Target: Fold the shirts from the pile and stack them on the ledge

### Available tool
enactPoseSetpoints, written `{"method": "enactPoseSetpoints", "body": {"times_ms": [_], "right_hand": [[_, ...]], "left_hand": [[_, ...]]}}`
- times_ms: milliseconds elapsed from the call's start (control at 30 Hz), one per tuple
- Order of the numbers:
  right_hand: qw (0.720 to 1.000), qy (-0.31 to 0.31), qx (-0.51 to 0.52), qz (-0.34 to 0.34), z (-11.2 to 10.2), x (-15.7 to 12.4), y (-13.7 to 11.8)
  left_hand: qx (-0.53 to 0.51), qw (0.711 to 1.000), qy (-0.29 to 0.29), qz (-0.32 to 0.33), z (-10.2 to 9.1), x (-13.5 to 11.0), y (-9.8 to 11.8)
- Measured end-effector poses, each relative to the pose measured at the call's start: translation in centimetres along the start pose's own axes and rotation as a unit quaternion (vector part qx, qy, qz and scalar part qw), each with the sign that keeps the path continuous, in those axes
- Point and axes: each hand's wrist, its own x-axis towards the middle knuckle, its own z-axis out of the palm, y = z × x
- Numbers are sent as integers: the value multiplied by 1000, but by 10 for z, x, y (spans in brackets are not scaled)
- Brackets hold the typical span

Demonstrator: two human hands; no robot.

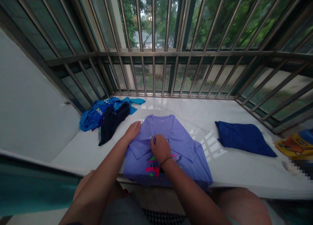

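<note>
A lavender T-shirt (181,143) with a pink and green print lies spread on the white window ledge (234,172), its sleeves folded inward. My left hand (132,131) rests flat on the shirt's left shoulder, fingers stretched out. My right hand (160,148) is closed in a pinch on a folded sleeve edge at the shirt's middle; a thin bracelet circles its wrist.
A heap of blue and black clothes (107,115) lies at the ledge's back left. A folded dark blue garment (244,137) lies to the right, with a yellow and orange item (294,143) at the far right. Metal window bars (154,55) enclose the ledge.
</note>
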Motion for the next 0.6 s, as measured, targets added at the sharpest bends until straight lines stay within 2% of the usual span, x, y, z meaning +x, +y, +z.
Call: {"method": "enactPoseSetpoints", "body": {"times_ms": [67,167,367,467,600], "right_hand": [[1000,5,26,5,-5,-12,2],[998,-25,43,29,-7,-25,8],[994,-96,0,56,-2,-21,19],[995,-92,-14,42,1,-18,21],[996,-83,-23,34,5,-20,23]], "left_hand": [[-3,1000,-1,12,4,-5,-3],[0,999,-6,33,7,-14,-5],[44,998,-22,31,10,-5,-2],[64,996,-36,46,15,10,11],[83,990,-76,82,32,32,39]]}}
